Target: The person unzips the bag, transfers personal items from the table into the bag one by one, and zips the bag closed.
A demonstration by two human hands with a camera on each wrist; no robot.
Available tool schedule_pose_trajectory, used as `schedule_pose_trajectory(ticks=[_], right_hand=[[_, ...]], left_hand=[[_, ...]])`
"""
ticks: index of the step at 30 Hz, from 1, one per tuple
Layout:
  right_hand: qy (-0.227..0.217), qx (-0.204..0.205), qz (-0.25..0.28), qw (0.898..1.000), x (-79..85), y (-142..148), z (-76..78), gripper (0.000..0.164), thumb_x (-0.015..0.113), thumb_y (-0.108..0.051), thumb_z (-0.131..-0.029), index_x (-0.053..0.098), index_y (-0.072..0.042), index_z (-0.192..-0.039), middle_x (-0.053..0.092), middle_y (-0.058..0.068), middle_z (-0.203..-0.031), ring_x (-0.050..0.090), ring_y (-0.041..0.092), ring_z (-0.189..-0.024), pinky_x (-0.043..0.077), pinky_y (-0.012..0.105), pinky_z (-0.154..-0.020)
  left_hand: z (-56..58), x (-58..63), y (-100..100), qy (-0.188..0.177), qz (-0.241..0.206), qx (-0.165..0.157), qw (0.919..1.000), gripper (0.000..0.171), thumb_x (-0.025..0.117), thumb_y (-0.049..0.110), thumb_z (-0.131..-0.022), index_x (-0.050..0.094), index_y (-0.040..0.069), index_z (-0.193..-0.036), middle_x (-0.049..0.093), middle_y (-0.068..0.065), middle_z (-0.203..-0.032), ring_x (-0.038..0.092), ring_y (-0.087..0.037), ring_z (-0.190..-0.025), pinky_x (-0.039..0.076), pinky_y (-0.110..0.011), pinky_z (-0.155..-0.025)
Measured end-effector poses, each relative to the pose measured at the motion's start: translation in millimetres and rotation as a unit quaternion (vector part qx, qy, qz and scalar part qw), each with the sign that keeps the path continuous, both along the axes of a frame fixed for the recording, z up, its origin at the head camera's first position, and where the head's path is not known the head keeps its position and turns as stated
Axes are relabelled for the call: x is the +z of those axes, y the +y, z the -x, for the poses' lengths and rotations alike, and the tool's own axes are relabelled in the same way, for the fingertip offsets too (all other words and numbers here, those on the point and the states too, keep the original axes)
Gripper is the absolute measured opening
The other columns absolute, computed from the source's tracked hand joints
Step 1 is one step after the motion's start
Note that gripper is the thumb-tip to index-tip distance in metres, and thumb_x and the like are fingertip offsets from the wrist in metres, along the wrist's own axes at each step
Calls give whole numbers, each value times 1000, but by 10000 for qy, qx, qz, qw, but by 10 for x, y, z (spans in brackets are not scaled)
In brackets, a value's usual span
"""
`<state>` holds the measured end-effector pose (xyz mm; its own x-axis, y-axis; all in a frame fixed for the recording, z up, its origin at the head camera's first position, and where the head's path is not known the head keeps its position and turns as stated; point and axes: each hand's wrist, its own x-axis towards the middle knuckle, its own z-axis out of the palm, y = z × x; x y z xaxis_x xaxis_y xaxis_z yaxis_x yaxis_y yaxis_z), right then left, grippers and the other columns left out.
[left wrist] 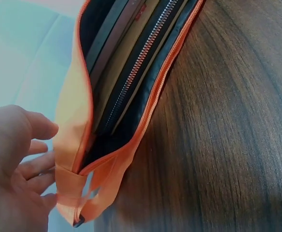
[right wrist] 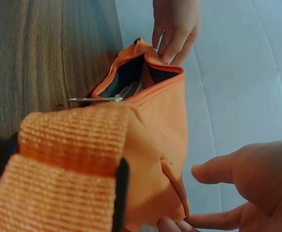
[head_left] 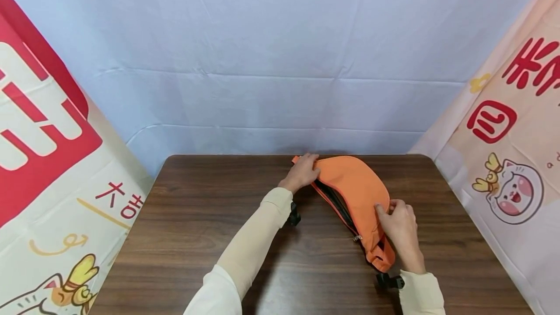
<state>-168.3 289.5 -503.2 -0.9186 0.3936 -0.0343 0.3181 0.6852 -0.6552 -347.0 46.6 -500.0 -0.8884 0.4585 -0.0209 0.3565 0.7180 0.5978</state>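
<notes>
An orange waist bag (head_left: 347, 179) stands on the brown table with its zipped mouth open toward the near left side. My left hand (head_left: 302, 173) is at its far end; in the left wrist view, thumb and fingers (left wrist: 40, 166) touch the outer back wall beside the strap end. Inside the dark lining lie flat tan and grey things and a row of metal zip teeth (left wrist: 140, 60). At the near end my right hand (head_left: 400, 222) is by the outer side; its thumb (right wrist: 213, 169) is spread off the cloth and its fingertips are at the bag's lower edge.
A woven orange strap (right wrist: 59, 188) with a dark buckle hangs at the near end, by the metal zip pull (right wrist: 97, 99). Wood tabletop (head_left: 197, 218) extends left of the bag. A pale cloth backdrop (head_left: 262, 62) rises behind the table's far edge, with printed cloths on both sides.
</notes>
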Motion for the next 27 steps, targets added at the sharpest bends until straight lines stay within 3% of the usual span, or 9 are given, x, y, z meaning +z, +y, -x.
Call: schedule_pose_trajectory(ticks=[5,11,18,27], right_hand=[[-63,98,-112,9999,-5,47,10,53,61,-29,-106,56,17,-133,65,33,-116,63,48,-104,51,63,-88],[-20,34,-168,9999,-24,66,27,47,64,-24,-104,59,15,-130,70,29,-111,66,46,-101,53,62,-87],[345,-19,-243,9991,-46,56,40,38,68,-17,-100,64,13,-124,72,28,-108,69,47,-98,53,64,-87],[334,191,-313,9988,-49,85,122,38,67,-16,-102,65,12,-127,72,28,-109,70,44,-94,56,61,-83]], left_hand=[[-23,10,22,207,252,49,9995,45,52,23,-113,53,8,-156,56,-11,-153,53,-27,-144,48,-42,-118],[-53,33,38,436,409,73,9982,38,57,21,-112,63,8,-148,62,-11,-146,55,-27,-144,38,-42,-127],[-39,-63,-36,662,441,189,9966,28,61,19,-110,74,12,-133,69,-6,-129,66,-22,-118,57,-37,-102],[-61,-114,-191,593,68,334,9977,24,62,18,-109,75,12,-128,72,-7,-128,68,-23,-115,57,-37,-101]])
